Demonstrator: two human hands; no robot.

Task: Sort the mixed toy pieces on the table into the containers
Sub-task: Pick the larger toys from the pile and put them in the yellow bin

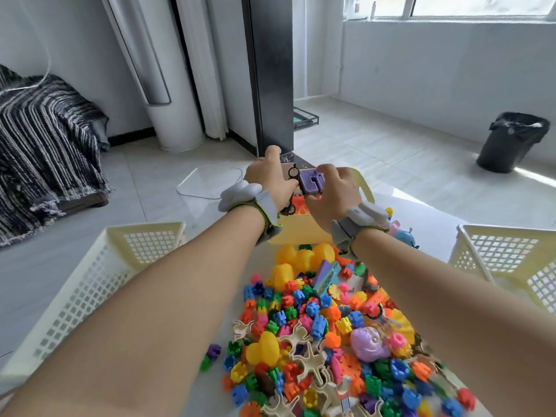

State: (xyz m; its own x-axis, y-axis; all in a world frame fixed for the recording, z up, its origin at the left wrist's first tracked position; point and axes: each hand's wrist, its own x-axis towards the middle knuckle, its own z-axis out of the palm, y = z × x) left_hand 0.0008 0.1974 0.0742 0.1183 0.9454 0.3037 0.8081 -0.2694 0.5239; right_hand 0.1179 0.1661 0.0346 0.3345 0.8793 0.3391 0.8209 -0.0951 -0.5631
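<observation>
The left hand (267, 180) and right hand (335, 195) both grip a purple toy car (311, 182) between them. Just beneath them sits a yellow basket (301, 233). The mixed toy pieces (325, 326) lie behind the wrists.

I am looking into what I take for the living room of a home: a striped woven throw (45, 130) covers a low couch on the left, a tall white standing air conditioner (168, 85) stands against the wall beside a pale curtain (207, 70), and the floor (376, 145) is glossy pale tile. A window (451, 7) runs along the far right wall, and a bin (511, 142) lined with a black bag stands below it. The white table (36, 266) before me bears a heap of colourful toy pieces (316, 320) and cream plastic baskets (90, 284), household playthings.
</observation>
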